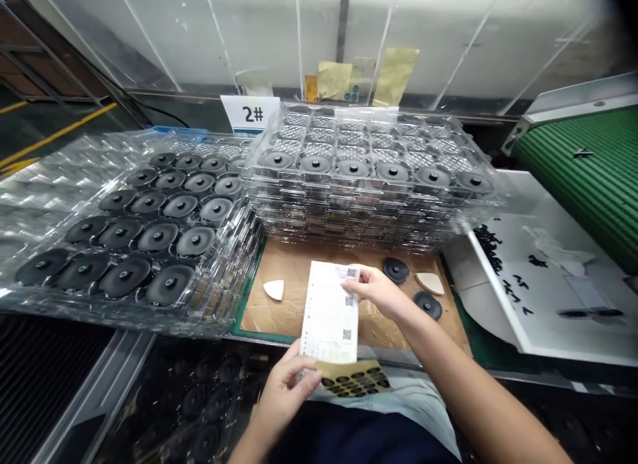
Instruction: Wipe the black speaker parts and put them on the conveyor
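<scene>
A white printed paper sheet [326, 311] with several square codes along its right side is held upright in front of me. My right hand [373, 290] pinches its upper right edge between thumb and fingers. At the sheet's lower left corner, my left hand [288, 387] is closed, its thumb over the corner of a yellowish sheet of black oval stickers [356, 379]. The sticker sheet overlaps the paper's bottom end. Beyond the paper, a white wedge-shaped pad [274, 290] lies on the brown cardboard [294, 251]. Two black round parts [395, 270] and another white pad [429, 282] lie right of it.
Stacked clear trays [349, 205] with black round parts stand behind the cardboard. More filled trays [124, 234] are stacked at left, beside a "2#" sign [252, 113]. At right, a white bin [503, 311] holds small black pieces below a green conveyor belt [588, 165].
</scene>
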Demonstrator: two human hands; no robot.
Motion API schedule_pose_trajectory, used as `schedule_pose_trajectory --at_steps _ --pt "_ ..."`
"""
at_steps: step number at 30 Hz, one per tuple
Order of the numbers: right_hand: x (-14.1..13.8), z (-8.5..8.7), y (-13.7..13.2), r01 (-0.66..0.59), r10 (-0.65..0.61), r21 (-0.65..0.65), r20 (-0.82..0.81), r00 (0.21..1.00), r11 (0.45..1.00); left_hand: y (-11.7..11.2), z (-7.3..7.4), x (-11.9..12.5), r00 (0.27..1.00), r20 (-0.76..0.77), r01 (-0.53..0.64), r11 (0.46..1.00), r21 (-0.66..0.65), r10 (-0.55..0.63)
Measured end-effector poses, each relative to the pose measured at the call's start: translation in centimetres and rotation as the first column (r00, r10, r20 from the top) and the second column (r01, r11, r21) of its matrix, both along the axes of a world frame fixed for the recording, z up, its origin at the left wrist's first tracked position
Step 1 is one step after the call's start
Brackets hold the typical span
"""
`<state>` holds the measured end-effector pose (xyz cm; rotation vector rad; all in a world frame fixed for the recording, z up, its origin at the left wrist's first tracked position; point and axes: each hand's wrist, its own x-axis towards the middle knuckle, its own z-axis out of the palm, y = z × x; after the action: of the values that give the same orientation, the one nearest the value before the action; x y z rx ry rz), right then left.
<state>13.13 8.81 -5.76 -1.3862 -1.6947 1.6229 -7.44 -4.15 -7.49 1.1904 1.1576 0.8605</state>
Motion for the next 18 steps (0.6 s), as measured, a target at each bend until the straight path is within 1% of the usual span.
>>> schedule_pose_trajectory --at_steps 3,5,7,9,10,11,12,13,15,16,18 --pt "-1.5 -3.2 1.0 0.130 -0.131 0.016 0.102 0.986 0.991 0.1 -2.1 0.4 0.989 -0.058 -0.140 0.989 -0.042 0.137" --pt "-2.4 -4.7 1.6 0.182 -0.188 0.052 0.181 0.965 0.982 0.0 -3.1 0.5 0.972 -0.086 -0.223 0.973 -0.052 0.218" --pt "-3.0 -5.3 2.0 0.201 -0.221 0.104 0.242 0.945 0.974 -0.2 -3.6 0.6 0.951 -0.115 -0.295 0.955 -0.044 0.288" --pt "-3.4 -5.5 2.3 0.199 -0.235 0.154 0.278 0.931 0.968 -0.5 -3.4 0.5 0.920 -0.142 -0.372 0.928 -0.017 0.366" --pt "-3.6 -5.4 2.3 0.195 -0.239 0.175 0.289 0.927 0.965 -0.5 -3.1 0.5 0.904 -0.112 -0.418 0.908 -0.032 0.412" --pt "-3.7 -5.4 2.3 0.192 -0.243 0.192 0.295 0.924 0.962 -0.5 -2.6 0.6 0.890 -0.048 -0.457 0.886 -0.081 0.454" --pt "-3.8 -5.4 2.2 0.191 -0.248 0.207 0.297 0.922 0.959 -0.3 -2.1 0.7 0.871 0.038 -0.479 0.863 -0.158 0.490" --pt "-3.9 -5.5 2.1 0.194 -0.254 0.219 0.296 0.921 0.956 0.0 -1.6 0.9 0.845 0.133 -0.478 0.842 -0.250 0.519" --pt "-3.9 -5.8 1.9 0.206 -0.269 0.233 0.283 0.921 0.950 1.1 -1.0 1.6 0.789 0.286 -0.415 0.815 -0.404 0.543" --pt "-3.8 -6.0 1.8 0.214 -0.275 0.234 0.270 0.923 0.949 1.8 -0.9 2.1 0.771 0.325 -0.389 0.809 -0.442 0.548" --pt "-3.4 -6.1 1.8 0.238 -0.291 0.229 0.233 0.928 0.944 3.3 -1.4 3.2 0.736 0.369 -0.374 0.795 -0.477 0.568"
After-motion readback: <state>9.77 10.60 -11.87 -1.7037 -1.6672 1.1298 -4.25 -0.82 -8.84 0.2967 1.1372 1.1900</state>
